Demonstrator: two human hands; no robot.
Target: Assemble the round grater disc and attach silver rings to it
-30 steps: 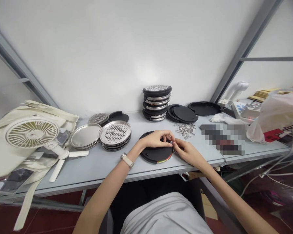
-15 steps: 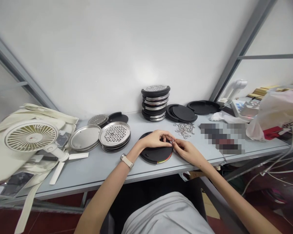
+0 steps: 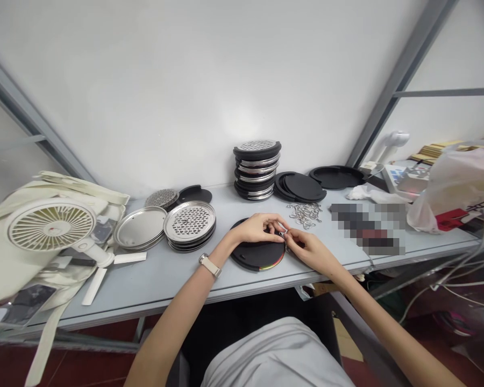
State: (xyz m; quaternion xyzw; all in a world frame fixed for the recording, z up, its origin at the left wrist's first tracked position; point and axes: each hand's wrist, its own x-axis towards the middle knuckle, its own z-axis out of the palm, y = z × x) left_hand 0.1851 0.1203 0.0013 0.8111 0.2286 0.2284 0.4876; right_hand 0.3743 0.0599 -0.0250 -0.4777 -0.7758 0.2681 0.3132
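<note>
My left hand [image 3: 262,228] reaches over a round black disc [image 3: 252,258] that has a shiny, coloured strip along its near right rim. Its thumb and finger are pinched together at the disc's right edge. My right hand [image 3: 306,247] meets it there, also pinched. Between the fingertips shows a small shiny metal piece [image 3: 283,234], mostly covered, so its exact shape is hidden. Just behind the hands lies a loose pile of small bent metal wire pieces [image 3: 304,215].
Left stand stacks of perforated metal grater discs [image 3: 189,223] and plain metal discs [image 3: 140,228]. A tall stack of assembled discs [image 3: 257,171] is against the wall, beside black round holders [image 3: 304,186]. A white fan [image 3: 52,224] sits far left; a plastic bag [image 3: 460,183] is right.
Both hands stay at the disc's right edge, with only slight finger movement around the small metal piece. Nothing else has visibly moved.
</note>
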